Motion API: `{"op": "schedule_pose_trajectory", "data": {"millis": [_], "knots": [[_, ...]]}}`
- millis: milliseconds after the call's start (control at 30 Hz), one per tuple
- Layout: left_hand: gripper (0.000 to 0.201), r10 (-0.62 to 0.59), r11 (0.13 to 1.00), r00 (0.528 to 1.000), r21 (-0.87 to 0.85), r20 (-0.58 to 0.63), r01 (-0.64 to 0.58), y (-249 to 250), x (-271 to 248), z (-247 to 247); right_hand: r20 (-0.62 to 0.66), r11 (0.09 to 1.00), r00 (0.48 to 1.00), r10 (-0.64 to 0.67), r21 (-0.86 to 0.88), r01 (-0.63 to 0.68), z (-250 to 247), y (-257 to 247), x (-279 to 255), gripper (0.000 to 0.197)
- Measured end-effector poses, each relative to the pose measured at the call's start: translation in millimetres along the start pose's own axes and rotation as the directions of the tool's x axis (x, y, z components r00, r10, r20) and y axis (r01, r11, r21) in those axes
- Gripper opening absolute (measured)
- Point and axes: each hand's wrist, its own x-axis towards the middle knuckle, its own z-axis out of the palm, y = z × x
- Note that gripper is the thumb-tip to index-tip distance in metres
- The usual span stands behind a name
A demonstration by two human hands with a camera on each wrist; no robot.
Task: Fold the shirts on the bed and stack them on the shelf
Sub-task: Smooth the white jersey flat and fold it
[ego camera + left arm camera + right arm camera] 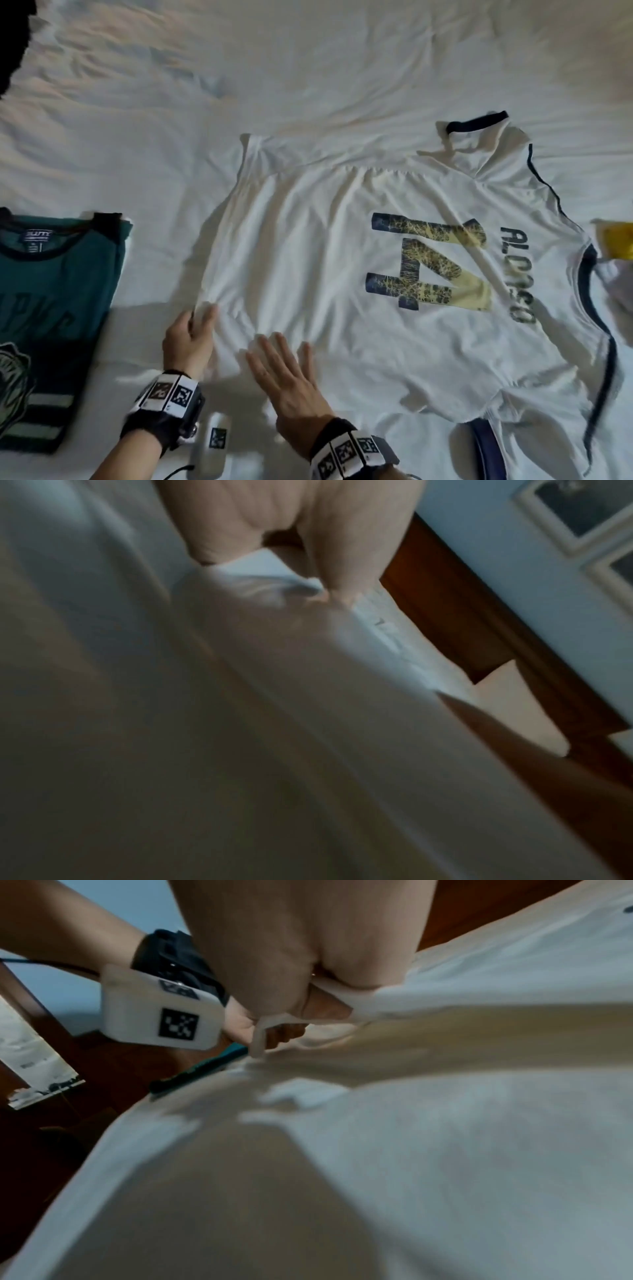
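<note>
A white jersey (pixel 325 260) with a dark "14" and a printed name lies spread on the bed, collar to the upper right. My left hand (pixel 191 329) pinches the jersey's near-left hem edge; the left wrist view shows the white fabric (pixel 274 582) caught between thumb and fingers. My right hand (pixel 284 363) lies flat with straight, spread fingers on the jersey's lower part, just right of the left hand. In the right wrist view the jersey cloth (pixel 479 1123) fills the frame under the palm. A folded teal shirt (pixel 51 291) lies at the left.
The white bed sheet (pixel 239 68) stretches across the far side, rumpled. A yellow item (pixel 616 240) sits at the right edge beside the jersey's sleeve. Something dark (pixel 13 41) is at the top left corner. A brown wooden frame (pixel 479 615) shows beyond the bed.
</note>
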Motion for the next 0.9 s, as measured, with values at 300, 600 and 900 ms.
{"op": "schedule_pose_trajectory", "data": {"millis": [300,600,900], "knots": [[0.026,-0.168,0.986,0.982,0.03,0.086,0.166,-23.5,-46.4,-17.1,-0.116,0.957,0.976,0.185,-0.205,-0.206,19.6,27.4,-32.9,0.093],[0.019,-0.056,0.995,0.997,0.074,-0.054,0.06,-45.0,-55.2,-26.1,0.021,0.993,0.994,0.105,-0.049,-0.103,2.0,25.5,-60.0,0.109],[0.056,0.534,0.726,0.838,0.447,0.114,-0.523,8.6,-150.1,74.7,-0.377,0.799,0.717,0.586,0.124,-0.589,-17.0,100.6,-184.8,0.083]]}}
